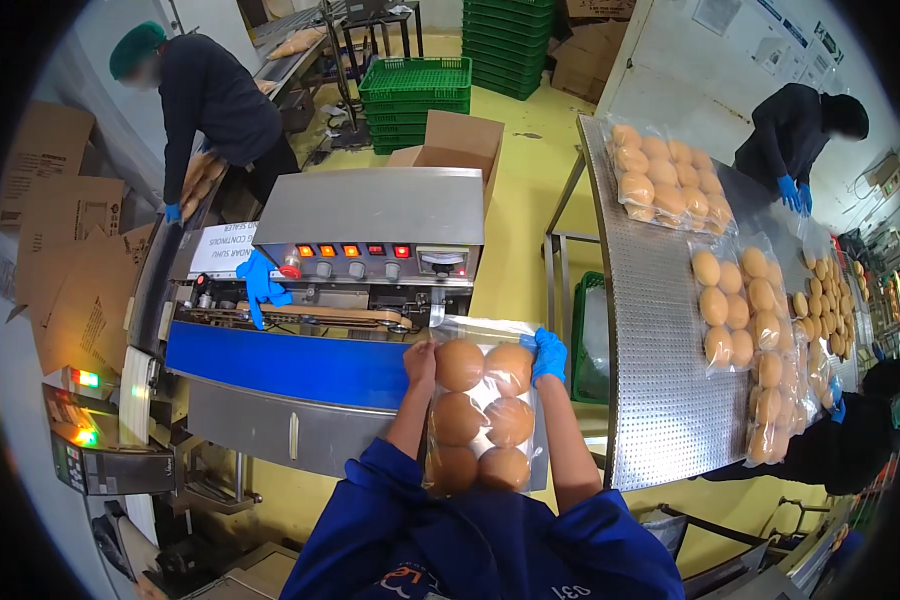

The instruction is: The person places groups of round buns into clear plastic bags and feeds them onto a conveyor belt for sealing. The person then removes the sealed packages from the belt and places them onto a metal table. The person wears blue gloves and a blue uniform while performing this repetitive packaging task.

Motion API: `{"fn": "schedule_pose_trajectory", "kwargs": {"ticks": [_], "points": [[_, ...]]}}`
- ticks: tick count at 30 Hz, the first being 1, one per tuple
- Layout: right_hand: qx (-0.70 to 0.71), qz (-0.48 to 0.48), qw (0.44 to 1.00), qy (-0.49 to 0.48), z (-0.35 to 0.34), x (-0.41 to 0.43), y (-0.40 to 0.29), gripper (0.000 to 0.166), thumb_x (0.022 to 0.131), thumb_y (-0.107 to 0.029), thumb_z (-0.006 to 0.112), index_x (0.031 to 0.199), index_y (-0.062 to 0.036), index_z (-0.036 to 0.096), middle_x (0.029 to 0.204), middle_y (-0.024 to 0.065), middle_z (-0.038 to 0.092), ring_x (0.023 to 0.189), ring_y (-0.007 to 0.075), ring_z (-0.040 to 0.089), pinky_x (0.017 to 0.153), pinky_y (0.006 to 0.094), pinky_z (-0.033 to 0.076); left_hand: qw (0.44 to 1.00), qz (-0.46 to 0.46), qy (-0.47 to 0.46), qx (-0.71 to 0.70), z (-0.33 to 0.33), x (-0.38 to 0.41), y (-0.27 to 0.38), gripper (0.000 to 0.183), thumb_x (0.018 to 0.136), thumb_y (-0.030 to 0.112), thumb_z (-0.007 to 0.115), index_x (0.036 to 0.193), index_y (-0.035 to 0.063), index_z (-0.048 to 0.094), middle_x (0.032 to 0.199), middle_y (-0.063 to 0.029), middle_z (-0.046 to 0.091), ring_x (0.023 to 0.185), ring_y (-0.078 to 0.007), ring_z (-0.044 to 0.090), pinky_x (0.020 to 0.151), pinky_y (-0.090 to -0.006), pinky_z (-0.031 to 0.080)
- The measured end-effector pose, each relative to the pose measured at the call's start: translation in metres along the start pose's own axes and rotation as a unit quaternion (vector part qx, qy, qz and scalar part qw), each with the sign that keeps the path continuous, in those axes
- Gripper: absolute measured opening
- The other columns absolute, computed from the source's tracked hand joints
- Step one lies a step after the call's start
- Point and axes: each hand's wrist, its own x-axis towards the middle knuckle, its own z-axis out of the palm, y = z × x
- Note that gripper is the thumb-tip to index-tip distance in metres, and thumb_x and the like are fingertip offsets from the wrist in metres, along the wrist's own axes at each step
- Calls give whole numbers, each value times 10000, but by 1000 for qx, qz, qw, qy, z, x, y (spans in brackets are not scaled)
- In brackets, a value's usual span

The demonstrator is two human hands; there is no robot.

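A clear plastic bag of round brown buns [483, 420] lies in front of me at the right end of a continuous band sealer [367, 217]. My left hand [420, 363], bare, grips the bag's upper left corner. My right hand [549, 355], in a blue glove, holds the upper right corner. The bag's upper edge lies just right of the sealer's drive belts [330, 315]. A blue conveyor belt [285, 364] runs along the sealer's front. A loose blue glove [261, 286] hangs over the sealer's left part.
To the right, a perforated metal table [652, 360] bears several bags of buns [667, 176]. Co-workers stand at the upper left [217, 105], upper right [784, 142] and lower right [840, 442]. Stacked green crates [416, 90] and an open cardboard box [465, 135] stand behind the sealer.
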Motion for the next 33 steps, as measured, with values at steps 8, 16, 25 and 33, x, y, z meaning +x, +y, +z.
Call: {"fn": "schedule_pose_trajectory", "kwargs": {"ticks": [8,16,25,33], "points": [[51,54,997,-6,35,-17,8,74,760,-52,531,703,-17,498,716,89,535,630,194,541,580,348,477,998,-15,-10,-54,-38,42,-10,106,738,75,543,735,-8,609,641,-36,576,580,-96,515,545,-222,411],[25,83,995,-53,80,-21,36,117,765,-78,537,654,-61,504,626,-1,467,566,104,409,523,261,368,991,-7,-8,-134,-84,68,-9,90,738,19,517,688,-19,582,603,-17,530,522,-79,454,481,-201,358],[-46,23,995,-80,136,-49,51,165,769,-105,521,615,-50,500,587,5,471,546,86,400,521,248,354,993,-1,12,-116,-137,91,-5,79,737,40,550,757,-27,587,620,-15,541,558,-76,479,503,-198,370],[-460,-132,878,5,141,-157,40,314,741,-293,561,713,20,556,617,109,548,551,159,469,532,338,392,985,115,-30,-124,-215,73,-35,280,769,192,579,929,-30,518,813,-30,548,747,-92,500,631,-221,413]]}}
